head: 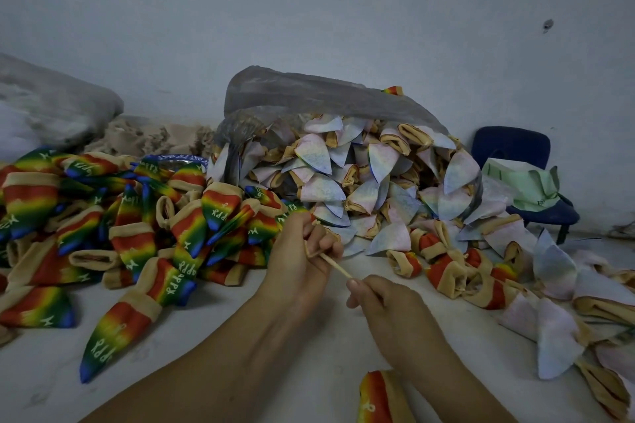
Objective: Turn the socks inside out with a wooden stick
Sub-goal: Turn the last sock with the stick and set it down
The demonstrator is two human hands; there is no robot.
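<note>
Judging by the heaps, the job is sitting somewhere near the middle. A big pile of rainbow socks point(130, 216) is lying on the floor point(240, 319) at nine o'clock, seemingly already turned, while pale socks point(360, 182) are spilling from the plastic bag point(309, 89) at twelve to three o'clock, apparently waiting.

At centre the left hand point(302, 261) is curling round the far end of the wooden stick point(336, 265), and the right hand point(385, 302) is pinching its near end. Whether a beige cuff is bunching inside the left fist is hard to tell — the fingers are covering it. One rainbow sock point(378, 398) at six o'clock is running off the frame edge.
</note>
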